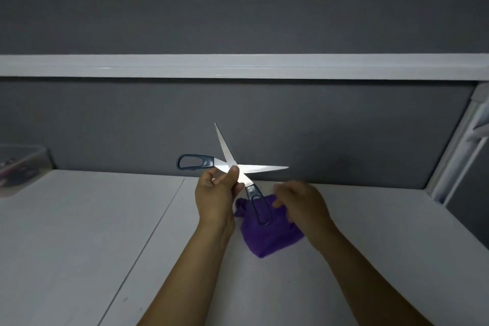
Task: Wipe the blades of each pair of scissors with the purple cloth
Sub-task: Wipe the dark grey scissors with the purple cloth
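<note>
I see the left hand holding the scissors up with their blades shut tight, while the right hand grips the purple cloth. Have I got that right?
Not quite. The head view shows the blades spread wide apart in an X, not shut tight. The rest stands: the left hand holds the scissors up, pinching them near the pivot, while the right hand grips the purple cloth.

Two bare arms show from the lower edge of the view: the left forearm [190,272] and the right forearm [370,280], both uncovered down to the wrists. The left hand [217,190] is fairly sharp in outline, thumb and fingers distinct. The right hand [301,204] is smeared by motion blur, its fingers soft-edged, so finer detail cannot be told.
</note>
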